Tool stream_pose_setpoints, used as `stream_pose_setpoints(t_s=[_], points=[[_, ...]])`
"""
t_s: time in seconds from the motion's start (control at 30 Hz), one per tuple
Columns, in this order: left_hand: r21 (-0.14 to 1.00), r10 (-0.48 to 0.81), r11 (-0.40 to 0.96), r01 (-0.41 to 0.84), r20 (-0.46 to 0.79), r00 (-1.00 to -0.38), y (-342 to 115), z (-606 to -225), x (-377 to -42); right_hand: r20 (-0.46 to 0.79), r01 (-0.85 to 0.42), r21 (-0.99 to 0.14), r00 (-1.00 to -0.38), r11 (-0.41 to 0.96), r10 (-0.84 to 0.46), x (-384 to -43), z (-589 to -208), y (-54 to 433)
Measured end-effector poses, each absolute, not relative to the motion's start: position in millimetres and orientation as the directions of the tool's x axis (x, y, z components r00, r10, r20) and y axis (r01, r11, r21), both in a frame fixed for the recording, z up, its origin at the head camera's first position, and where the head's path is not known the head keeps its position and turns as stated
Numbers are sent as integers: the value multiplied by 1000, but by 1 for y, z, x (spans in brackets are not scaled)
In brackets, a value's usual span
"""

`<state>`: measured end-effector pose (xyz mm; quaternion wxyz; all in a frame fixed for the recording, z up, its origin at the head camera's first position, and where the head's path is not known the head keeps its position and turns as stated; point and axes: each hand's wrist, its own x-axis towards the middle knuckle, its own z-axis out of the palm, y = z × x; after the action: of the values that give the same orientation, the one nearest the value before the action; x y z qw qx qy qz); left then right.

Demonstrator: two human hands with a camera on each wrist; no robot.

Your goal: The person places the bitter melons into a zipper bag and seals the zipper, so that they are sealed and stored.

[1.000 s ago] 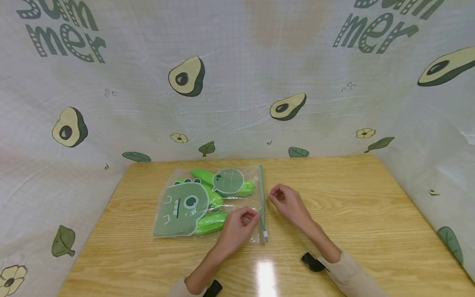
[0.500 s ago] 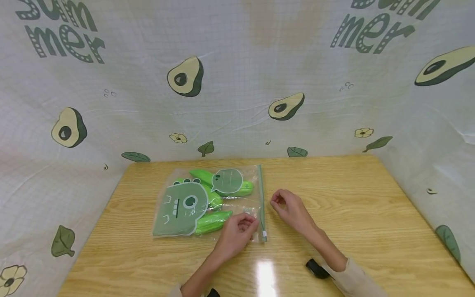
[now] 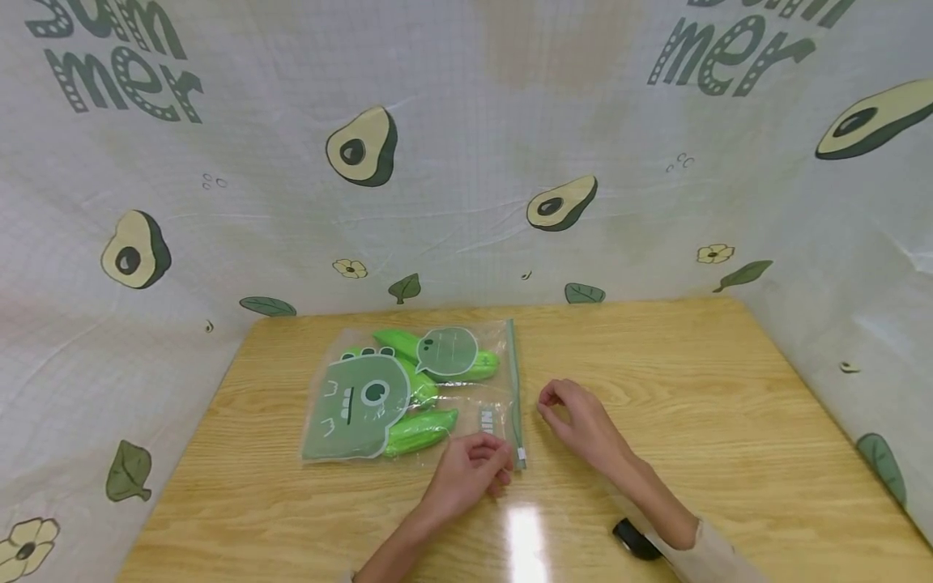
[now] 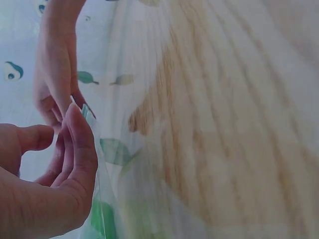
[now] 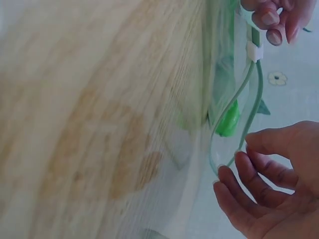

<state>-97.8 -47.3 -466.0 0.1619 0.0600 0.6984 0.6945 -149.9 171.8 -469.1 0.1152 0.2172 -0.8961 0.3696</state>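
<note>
A clear slider zip bag printed with a green monster lies flat on the table, its mouth facing right. Three bright green ribbed vegetables, cucumber-like, show inside, one nearest the front. My left hand hovers at the bag's lower right corner, thumb apart from loosely bent fingers, beside the white slider. To the right of the mouth, my right hand holds nothing, its thumb and forefinger close together. In the right wrist view the two green zip strips spread apart below the slider.
The wooden table extends right of the bag and toward the front. A white cloth with avocado and leaf prints hangs around the back and sides. A black wrist strap sits at the right sleeve.
Both hands have drawn slightly toward the front, the right one also a little rightward from the bag's edge. A small printed label on the bag is now uncovered. The bag stays in place.
</note>
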Motion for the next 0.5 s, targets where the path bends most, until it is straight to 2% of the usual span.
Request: stream_pose_setpoints(t_s=[0.5], points=[[966,317,-54,-254,-225,-921,-32,-472,-78,393,-504,-565,-860,653,-325,-131,-468,166]])
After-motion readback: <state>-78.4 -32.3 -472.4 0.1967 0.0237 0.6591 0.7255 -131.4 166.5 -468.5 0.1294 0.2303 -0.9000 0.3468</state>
